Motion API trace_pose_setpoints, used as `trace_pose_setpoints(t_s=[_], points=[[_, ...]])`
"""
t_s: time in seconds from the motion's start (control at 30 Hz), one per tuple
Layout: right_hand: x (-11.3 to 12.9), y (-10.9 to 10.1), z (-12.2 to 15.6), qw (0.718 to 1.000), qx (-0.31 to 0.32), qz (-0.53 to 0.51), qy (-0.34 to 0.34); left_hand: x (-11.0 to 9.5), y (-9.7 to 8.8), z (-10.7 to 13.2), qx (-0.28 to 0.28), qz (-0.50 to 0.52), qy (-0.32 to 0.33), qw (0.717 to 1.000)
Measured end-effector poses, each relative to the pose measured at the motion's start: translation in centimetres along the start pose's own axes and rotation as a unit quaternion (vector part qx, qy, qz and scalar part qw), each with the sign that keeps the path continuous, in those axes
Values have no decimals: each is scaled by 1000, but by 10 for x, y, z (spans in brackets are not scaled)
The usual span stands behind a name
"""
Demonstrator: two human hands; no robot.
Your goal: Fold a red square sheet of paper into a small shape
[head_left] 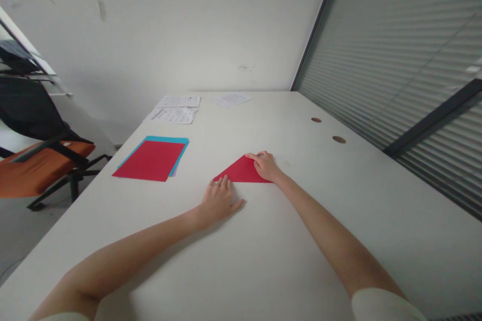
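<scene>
A red sheet of paper (pixel 243 171), folded into a triangle, lies flat on the white table (pixel 259 251) with its long edge toward me. My left hand (pixel 219 199) rests flat at its left corner, fingertips on the near edge and thumb stretched out to the right. On the paper's right side lies my right hand (pixel 265 165), its index finger extended to the top point and the other fingers slightly bent. The right corner is partly hidden under that hand. Neither hand grasps anything.
To the left is a stack of coloured paper (pixel 150 160), red on top with blue beneath. Printed sheets (pixel 175 114) lie at the back left, another printed sheet (pixel 232 99) by the wall. An orange and black chair (pixel 45 160) stands left; blinds (pixel 395 60) line the right.
</scene>
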State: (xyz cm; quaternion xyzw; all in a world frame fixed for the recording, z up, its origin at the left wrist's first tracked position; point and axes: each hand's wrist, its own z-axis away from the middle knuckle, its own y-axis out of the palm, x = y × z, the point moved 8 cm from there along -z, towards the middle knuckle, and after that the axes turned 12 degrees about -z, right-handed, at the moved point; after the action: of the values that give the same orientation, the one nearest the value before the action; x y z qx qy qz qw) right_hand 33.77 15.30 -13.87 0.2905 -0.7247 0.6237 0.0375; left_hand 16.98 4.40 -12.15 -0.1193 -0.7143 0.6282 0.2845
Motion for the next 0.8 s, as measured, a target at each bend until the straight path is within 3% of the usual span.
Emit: trace_pose_setpoints(t_s=[0.2,0.4,0.47,0.63,0.7,0.8], points=[[-3,3,-1,1000,2,-3,-1,28,-7,13,-11,-81,-31,996],[-2,4,-1,1000,-2,-3,-4,57,-27,27,22,-85,-44,995],[-1,5,-1,1000,-2,-3,-5,51,-34,26,-8,-76,-31,997],[2,4,-1,1000,-7,8,-3,1,-33,3,-116,-5,102,988],[3,3,-1,1000,-7,8,2,-11,-23,-8,-126,19,133,983],[3,3,-1,1000,-4,6,7,-12,-2,-18,-94,65,109,987]])
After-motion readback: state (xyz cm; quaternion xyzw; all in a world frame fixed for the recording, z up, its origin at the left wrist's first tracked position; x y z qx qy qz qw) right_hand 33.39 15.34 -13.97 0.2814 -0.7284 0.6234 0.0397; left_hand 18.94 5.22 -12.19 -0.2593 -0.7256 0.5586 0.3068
